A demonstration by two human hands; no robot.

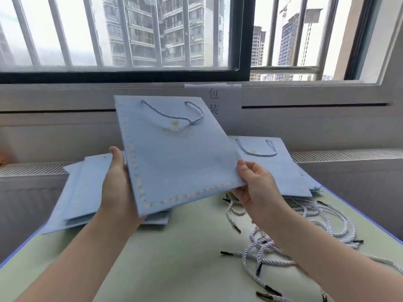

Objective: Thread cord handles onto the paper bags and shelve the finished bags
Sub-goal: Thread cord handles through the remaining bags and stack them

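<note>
I hold a flat light-blue paper bag [174, 153] up over the table, tilted, its gold-patterned border along the left and bottom edges. A blue cord handle [174, 115] is threaded through its top. My left hand [117, 184] grips the bag's left edge, thumb on the front. My right hand [255, 188] pinches the bag's lower right corner. Under the bag on the left lies a stack of flat blue bags [87, 192]. At the right rests another blue bag with a cord handle [272, 162].
A heap of loose white-blue cords with black tips [283, 243] lies on the pale green table [174, 258] at the right. Behind are a radiator ledge [349, 154], a paper sign [214, 103] and a barred window.
</note>
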